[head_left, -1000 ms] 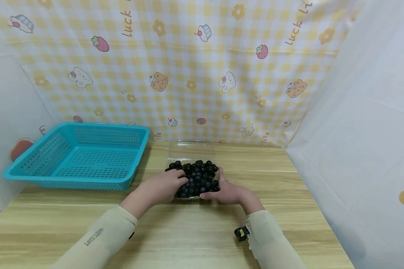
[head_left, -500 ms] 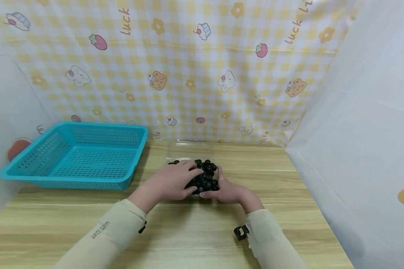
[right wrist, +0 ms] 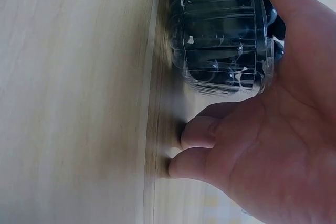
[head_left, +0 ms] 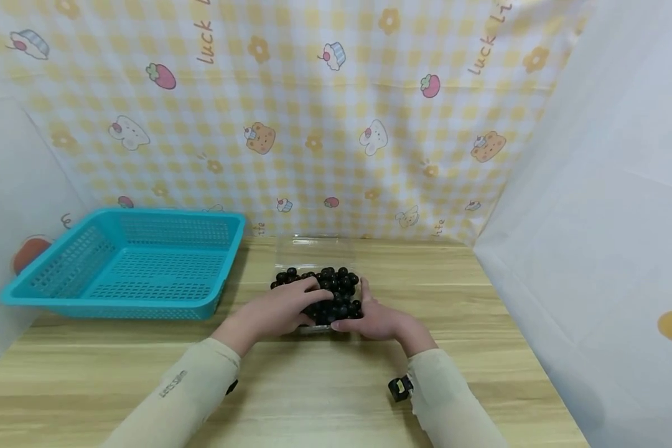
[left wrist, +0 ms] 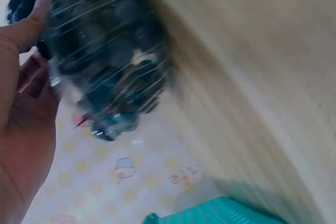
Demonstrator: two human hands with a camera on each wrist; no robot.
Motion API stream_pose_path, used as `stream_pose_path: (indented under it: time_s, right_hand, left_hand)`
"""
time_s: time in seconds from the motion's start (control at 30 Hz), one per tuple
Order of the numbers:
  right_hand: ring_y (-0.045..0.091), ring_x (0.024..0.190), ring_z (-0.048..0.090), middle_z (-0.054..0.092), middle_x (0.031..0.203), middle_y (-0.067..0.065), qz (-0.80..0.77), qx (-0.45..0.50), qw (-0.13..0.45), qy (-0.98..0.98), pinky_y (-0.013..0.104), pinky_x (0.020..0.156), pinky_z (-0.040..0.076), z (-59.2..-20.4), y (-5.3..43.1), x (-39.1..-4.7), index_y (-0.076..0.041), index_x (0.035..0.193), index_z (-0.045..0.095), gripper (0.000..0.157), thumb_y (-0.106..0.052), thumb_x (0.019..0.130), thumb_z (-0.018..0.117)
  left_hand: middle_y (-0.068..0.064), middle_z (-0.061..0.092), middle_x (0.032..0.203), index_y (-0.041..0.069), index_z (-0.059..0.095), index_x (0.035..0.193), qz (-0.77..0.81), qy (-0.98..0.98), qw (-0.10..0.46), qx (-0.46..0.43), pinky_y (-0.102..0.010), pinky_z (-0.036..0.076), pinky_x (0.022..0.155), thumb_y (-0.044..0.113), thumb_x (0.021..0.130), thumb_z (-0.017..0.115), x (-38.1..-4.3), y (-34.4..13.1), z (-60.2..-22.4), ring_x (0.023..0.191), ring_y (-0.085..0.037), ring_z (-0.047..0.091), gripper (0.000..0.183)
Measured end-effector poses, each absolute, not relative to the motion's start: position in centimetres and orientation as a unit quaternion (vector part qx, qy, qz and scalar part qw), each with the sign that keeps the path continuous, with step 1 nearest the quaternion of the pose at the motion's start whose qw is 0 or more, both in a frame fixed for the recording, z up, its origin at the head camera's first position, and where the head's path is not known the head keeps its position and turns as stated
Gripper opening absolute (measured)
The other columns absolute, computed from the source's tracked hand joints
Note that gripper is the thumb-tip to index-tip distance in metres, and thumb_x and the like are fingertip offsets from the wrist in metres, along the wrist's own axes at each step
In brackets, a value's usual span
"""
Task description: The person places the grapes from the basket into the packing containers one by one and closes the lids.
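Dark, round grapes [head_left: 344, 283] fill a clear plastic box [right wrist: 218, 40] on the table, its transparent lid [head_left: 315, 250] folded back behind it. In the head view my left hand [head_left: 277, 308] lies over the left part of the grapes, thumb and fingers spread apart among them; the fingertips are partly hidden. The left wrist view shows the left thumb [left wrist: 39, 14] near the box's rim. My right hand [head_left: 383, 320] holds the box's front right corner, its thumb at the front rim and its fingers along the right side.
A turquoise mesh basket [head_left: 201, 310] stands to the left of the box on the wooden table [head_left: 325, 398]. A checked cloth [head_left: 325, 162] hangs behind the table, and white sheets [head_left: 582, 205] close off both sides. A small black device [head_left: 400, 389] sits at the right wrist.
My left hand first slid right across the grapes, then drew back a little to the left, uncovering some at the back left. The right hand stays at the box corner.
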State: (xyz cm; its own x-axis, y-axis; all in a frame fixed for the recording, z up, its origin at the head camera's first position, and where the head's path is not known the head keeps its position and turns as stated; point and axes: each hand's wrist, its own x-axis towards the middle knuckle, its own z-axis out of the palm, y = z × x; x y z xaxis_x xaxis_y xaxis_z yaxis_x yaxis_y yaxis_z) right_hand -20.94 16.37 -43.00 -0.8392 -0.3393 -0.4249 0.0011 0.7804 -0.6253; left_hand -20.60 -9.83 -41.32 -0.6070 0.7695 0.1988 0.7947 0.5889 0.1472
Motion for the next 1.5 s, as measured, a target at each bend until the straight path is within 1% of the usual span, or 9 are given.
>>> stream_pose_path:
  time_s: [0.27, 0.4, 0.53, 0.67, 0.77, 0.9, 0.97, 1.2, 1.5]
  right_hand:
    - [0.045, 0.162, 0.026, 0.015, 0.174, 0.032, -0.319, -0.093, 0.271, 0.903, 0.061, 0.131, 0.029, -43.1, 16.4, -21.1, -0.013, 0.167, -0.026, 0.143, -0.077, 0.085, 0.073]
    - [0.044, 0.162, 0.026, 0.015, 0.174, 0.031, -0.323, -0.092, 0.272, 0.902, 0.061, 0.131, 0.029, -43.0, 16.4, -21.1, -0.013, 0.167, -0.026, 0.143, -0.076, 0.085, 0.073]
    - [0.045, 0.162, 0.026, 0.014, 0.174, 0.032, -0.329, -0.090, 0.274, 0.899, 0.061, 0.131, 0.028, -43.0, 16.3, -20.9, -0.013, 0.167, -0.026, 0.143, -0.075, 0.086, 0.074]
    - [0.045, 0.161, 0.028, 0.014, 0.174, 0.033, -0.331, -0.090, 0.273, 0.899, 0.061, 0.130, 0.030, -42.9, 16.3, -20.8, -0.011, 0.167, -0.025, 0.142, -0.073, 0.086, 0.075]
    - [0.045, 0.162, 0.027, 0.013, 0.174, 0.033, -0.330, -0.089, 0.273, 0.899, 0.061, 0.130, 0.031, -43.0, 16.4, -20.8, -0.012, 0.167, -0.025, 0.141, -0.074, 0.087, 0.074]
    - [0.045, 0.162, 0.026, 0.012, 0.175, 0.032, -0.328, -0.088, 0.273, 0.900, 0.061, 0.129, 0.032, -42.9, 16.5, -20.9, -0.013, 0.168, -0.025, 0.141, -0.075, 0.087, 0.073]
    - [0.045, 0.162, 0.026, 0.013, 0.175, 0.032, -0.328, -0.090, 0.273, 0.900, 0.061, 0.129, 0.032, -43.0, 16.5, -20.9, -0.013, 0.168, -0.024, 0.140, -0.075, 0.087, 0.072]
    - [0.045, 0.160, 0.032, 0.023, 0.172, 0.034, -0.327, -0.095, 0.263, 0.902, 0.060, 0.128, 0.034, -43.0, 16.5, -20.6, -0.011, 0.168, -0.021, 0.138, -0.073, 0.088, 0.072]
    - [0.045, 0.159, 0.032, 0.020, 0.172, 0.034, -0.330, -0.108, 0.269, 0.898, 0.062, 0.128, 0.034, -42.9, 16.7, -21.0, -0.011, 0.168, -0.023, 0.139, -0.073, 0.089, 0.073]
  left_hand:
    - [-0.005, 0.062, 0.114, 0.028, 0.061, 0.142, -0.065, -0.890, 0.080, -0.445, -0.022, 0.053, 0.063, 0.027, 0.093, 0.085, -21.0, -9.2, -42.0, 0.075, -0.009, 0.057, 0.055]
    - [-0.006, 0.062, 0.116, 0.029, 0.061, 0.143, -0.065, -0.897, 0.073, -0.431, -0.021, 0.053, 0.061, 0.030, 0.093, 0.085, -20.7, -9.1, -41.8, 0.073, -0.008, 0.057, 0.055]
    - [-0.004, 0.061, 0.119, 0.027, 0.061, 0.148, -0.090, -0.906, 0.040, -0.411, -0.025, 0.057, 0.071, 0.030, 0.095, 0.082, -20.4, -9.1, -41.2, 0.081, -0.009, 0.059, 0.057]
    - [-0.008, 0.060, 0.135, 0.026, 0.059, 0.152, -0.114, -0.918, -0.007, -0.381, -0.037, 0.061, 0.089, 0.037, 0.101, 0.074, -20.0, -9.0, -40.4, 0.101, -0.016, 0.066, 0.054]
    - [-0.007, 0.060, 0.141, 0.025, 0.062, 0.149, -0.125, -0.915, 0.031, -0.381, -0.043, 0.059, 0.099, 0.043, 0.104, 0.067, -20.0, -8.6, -40.1, 0.115, -0.021, 0.066, 0.049]
    - [-0.007, 0.065, 0.140, 0.023, 0.069, 0.140, -0.118, -0.909, 0.142, -0.374, -0.050, 0.055, 0.110, 0.044, 0.109, 0.058, -20.6, -7.2, -40.1, 0.127, -0.026, 0.064, 0.039]
    - [-0.009, 0.064, 0.146, 0.022, 0.070, 0.140, -0.105, -0.918, 0.153, -0.352, -0.055, 0.051, 0.115, 0.045, 0.112, 0.051, -20.9, -6.3, -40.2, 0.135, -0.030, 0.060, 0.040]
    - [-0.009, 0.037, 0.174, 0.024, 0.041, 0.166, -0.061, -0.962, 0.005, -0.265, -0.068, 0.018, 0.132, 0.058, 0.114, 0.025, -21.3, -4.3, -40.7, 0.162, -0.032, 0.032, 0.063]
    - [-0.004, 0.017, 0.181, 0.022, 0.016, 0.173, -0.043, -0.969, -0.063, -0.234, -0.081, 0.007, 0.126, 0.066, 0.111, 0.030, -21.4, -3.9, -40.7, 0.170, -0.028, 0.002, 0.077]
